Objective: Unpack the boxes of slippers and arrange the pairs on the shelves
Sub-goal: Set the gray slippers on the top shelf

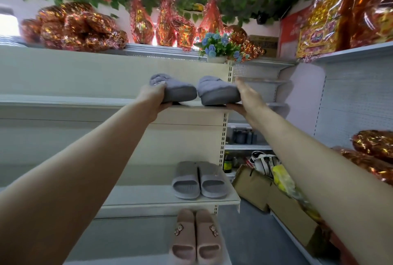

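Upper shelf (85,100), front edge: two grey plush slippers side by side.
My left hand (156,99) grips the left slipper (178,92); my right hand (244,97), fingers straight, lies flat against the right slipper (217,94).

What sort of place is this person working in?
Probably a small shop: display shelves with slotted uprights, grey slides and pink slides set out as pairs, the left hand holding a plush slipper at an upper shelf, foil-wrapped goods stacked on top.
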{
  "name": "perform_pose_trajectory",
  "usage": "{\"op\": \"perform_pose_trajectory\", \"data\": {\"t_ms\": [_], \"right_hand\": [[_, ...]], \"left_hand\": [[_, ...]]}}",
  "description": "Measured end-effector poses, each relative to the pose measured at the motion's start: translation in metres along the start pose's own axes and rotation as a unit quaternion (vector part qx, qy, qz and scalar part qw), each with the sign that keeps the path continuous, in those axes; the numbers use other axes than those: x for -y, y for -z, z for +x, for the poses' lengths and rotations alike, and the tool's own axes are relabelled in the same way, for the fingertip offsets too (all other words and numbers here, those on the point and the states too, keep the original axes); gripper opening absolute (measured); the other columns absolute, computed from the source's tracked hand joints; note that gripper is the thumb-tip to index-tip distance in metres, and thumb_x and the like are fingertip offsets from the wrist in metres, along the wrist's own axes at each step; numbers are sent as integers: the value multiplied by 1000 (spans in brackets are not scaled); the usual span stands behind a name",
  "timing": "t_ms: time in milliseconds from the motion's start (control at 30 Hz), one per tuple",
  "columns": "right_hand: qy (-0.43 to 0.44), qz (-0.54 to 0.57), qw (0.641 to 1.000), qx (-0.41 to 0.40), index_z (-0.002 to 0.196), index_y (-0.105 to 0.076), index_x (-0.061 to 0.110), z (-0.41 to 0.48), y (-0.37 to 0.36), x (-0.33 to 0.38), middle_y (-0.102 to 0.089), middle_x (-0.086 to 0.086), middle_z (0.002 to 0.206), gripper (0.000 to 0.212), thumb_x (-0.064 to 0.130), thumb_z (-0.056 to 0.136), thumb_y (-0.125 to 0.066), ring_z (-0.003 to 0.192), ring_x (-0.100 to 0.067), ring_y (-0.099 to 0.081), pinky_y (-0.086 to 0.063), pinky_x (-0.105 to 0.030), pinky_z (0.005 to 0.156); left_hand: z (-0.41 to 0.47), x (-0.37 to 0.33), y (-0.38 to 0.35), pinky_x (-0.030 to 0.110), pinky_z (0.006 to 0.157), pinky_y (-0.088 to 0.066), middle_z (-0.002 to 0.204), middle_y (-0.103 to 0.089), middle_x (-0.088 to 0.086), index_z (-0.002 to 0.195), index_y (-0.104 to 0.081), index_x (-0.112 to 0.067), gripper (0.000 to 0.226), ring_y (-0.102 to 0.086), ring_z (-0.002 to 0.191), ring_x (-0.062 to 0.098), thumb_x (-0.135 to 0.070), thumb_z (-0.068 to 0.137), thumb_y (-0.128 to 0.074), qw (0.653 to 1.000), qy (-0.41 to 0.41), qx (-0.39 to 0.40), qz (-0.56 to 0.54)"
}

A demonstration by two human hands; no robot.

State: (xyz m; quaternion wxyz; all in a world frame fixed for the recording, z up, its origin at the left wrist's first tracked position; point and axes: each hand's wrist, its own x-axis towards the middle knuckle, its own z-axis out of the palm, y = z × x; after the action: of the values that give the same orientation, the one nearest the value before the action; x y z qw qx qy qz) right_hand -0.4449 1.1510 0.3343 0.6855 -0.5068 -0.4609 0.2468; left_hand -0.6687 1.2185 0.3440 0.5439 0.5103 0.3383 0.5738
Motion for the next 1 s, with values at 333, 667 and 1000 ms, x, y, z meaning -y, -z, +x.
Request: {"op": "perform_pose_trajectory", "data": {"t_ms": [333, 667, 1000], "right_hand": [[148, -350, 924, -31, 130, -53, 28, 21, -7, -25, -53, -12, 129, 67, 74, 81, -55, 115, -28, -53, -44, -39, 100], [266, -548, 792, -44, 138, -43, 30, 33, -22, -50, -39, -17, 141, 46, 50, 97, -48, 127, -38, -37, -38, -46, 103], [236, -533, 811, -51, 140, -45, 34, 61, -24, -55, -42, -12, 129, 51, 48, 92, -50, 119, -35, -42, -40, -41, 99]], "left_hand": [[30, 24, 12, 36, 101, -39, 141, -43, 14, 145, -32, -22, 90, -42, 129, 31, -68, 74, -63, 878, -190, -10, 439], [69, 43, -10, 42, 106, -35, 148, -29, 22, 143, -35, -27, 65, -41, 128, 43, -63, 90, -44, 806, -226, 3, 547], [93, 50, -21, 42, 101, -40, 147, -34, 23, 143, -35, -40, 56, -45, 123, 44, -63, 92, -37, 745, -261, 24, 614]]}}
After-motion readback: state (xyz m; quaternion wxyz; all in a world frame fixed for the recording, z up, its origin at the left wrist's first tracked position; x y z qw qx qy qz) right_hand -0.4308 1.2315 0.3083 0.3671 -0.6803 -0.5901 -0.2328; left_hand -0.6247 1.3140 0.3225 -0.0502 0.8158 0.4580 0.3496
